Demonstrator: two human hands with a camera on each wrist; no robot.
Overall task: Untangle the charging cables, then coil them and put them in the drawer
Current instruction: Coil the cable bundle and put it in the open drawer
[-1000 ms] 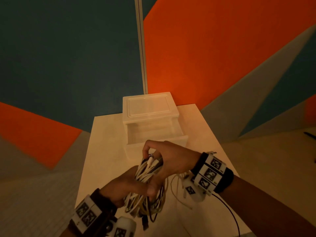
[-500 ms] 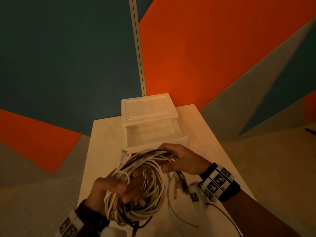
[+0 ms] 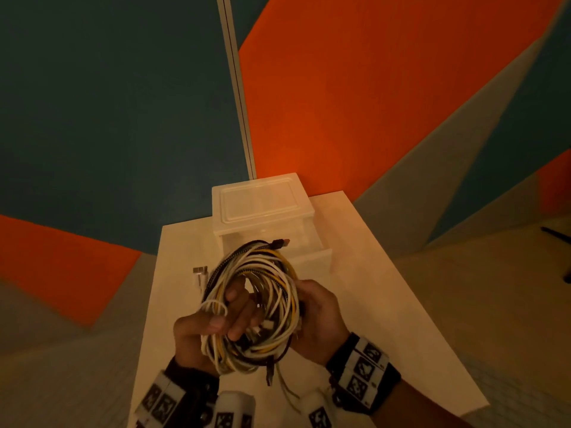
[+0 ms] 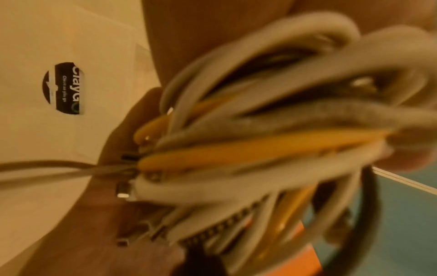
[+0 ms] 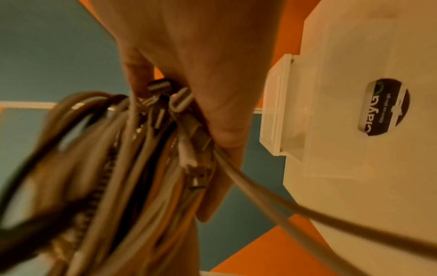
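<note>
1. I hold the bundle of cables (image 3: 256,304) up above the near half of the table (image 3: 386,288), wound into one rough ring of white, yellow, black and braided strands.
2. My left hand (image 3: 197,335) grips the near-left side of the ring. The thumb lies over the strands, and two fingers (image 3: 244,313) come up through the middle, curled round the loops.
3. My right hand (image 3: 318,319) grips the right side. Its fingers wrap the strands and several plugs (image 5: 189,162) are pressed against the palm.
4. The ring stands tilted, its open face turned up towards me and its far edge highest. That edge sits in front of the drawer (image 3: 309,257).
5. The drawer is pulled out of its white plastic box (image 3: 259,205) and lies straight ahead, farther off than both hands. The right hand looks a little nearer to it. As I judge it, the coil has to travel away from me and be laid flatter to drop in.
6. Loose ends (image 3: 278,384) dangle from the near edge, and a plug sticks out on the left. They could catch on the drawer front.
7. The table is pale and narrow. A round dark sticker (image 5: 383,108) sits on it near the box.
8. Behind are wall panels in teal, orange and grey. The light is dim and warm.
</note>
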